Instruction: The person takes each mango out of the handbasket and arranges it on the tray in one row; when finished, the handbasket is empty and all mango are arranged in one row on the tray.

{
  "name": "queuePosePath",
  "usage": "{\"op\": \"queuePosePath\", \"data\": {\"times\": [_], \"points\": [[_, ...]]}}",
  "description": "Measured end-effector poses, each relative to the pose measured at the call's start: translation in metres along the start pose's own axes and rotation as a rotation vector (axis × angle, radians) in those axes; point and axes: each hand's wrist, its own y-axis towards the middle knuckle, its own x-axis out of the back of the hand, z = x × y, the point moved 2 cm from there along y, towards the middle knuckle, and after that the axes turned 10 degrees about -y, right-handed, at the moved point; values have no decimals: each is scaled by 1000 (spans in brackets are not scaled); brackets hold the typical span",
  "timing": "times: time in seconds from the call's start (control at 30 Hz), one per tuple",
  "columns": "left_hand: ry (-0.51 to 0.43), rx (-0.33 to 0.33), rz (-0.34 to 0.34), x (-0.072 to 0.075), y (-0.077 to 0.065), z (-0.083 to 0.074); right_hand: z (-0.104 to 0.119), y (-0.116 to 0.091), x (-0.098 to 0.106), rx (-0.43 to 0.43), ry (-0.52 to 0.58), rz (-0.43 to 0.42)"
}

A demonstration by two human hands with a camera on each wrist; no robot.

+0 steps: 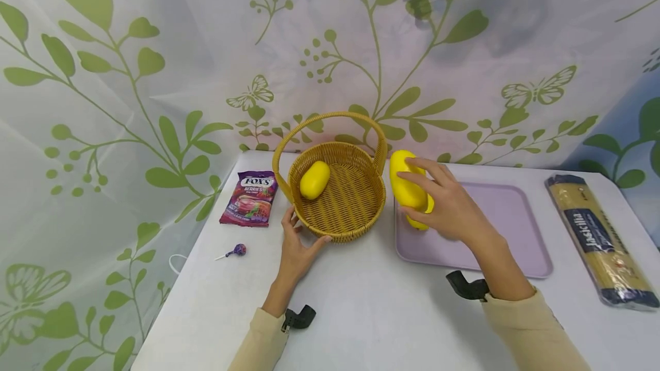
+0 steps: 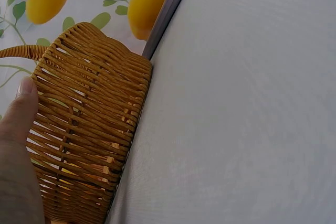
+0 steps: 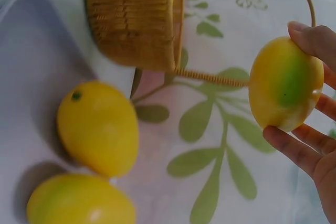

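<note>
My right hand (image 1: 450,206) holds a yellow mango (image 1: 405,177) above the left end of the lilac tray (image 1: 507,222). In the right wrist view that mango shows a green patch, with thumb and fingertips around it. Two more mangoes, one (image 3: 98,129) beside the other (image 3: 81,202), lie on the tray, mostly hidden in the head view. My left hand (image 1: 296,251) grips the near left side of the wicker basket (image 1: 356,202), thumb against its outer wall. Inside the basket, at the left, rests one mango (image 1: 315,180). The basket's tall handle (image 1: 330,114) stands upright.
Left of the basket lies a purple candy bag (image 1: 250,199), with a wrapped lollipop (image 1: 238,250) nearer me. A long pack of spaghetti (image 1: 600,239) lies right of the tray. Behind the white table (image 1: 361,314) hangs a leaf-patterned curtain (image 1: 206,44).
</note>
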Motion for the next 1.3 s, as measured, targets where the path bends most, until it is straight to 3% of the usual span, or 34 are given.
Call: {"op": "queuePosePath", "data": {"times": [0.27, 0.67, 0.93, 1.13, 1.3], "points": [[-3, 2, -2, 0, 1, -9, -44, -38, 12, -96, -42, -31], [1, 0, 3, 1, 0, -10, -93, -86, 7, -257, -72, 45], [-6, 1, 7, 0, 0, -11, -113, -109, 2, -423, -38, 112], [6, 11, 10, 0, 0, -9, -125, -121, -10, -434, -35, 147], [25, 21, -2, -1, 0, 17, -123, -127, -22, -379, -44, 143]]}}
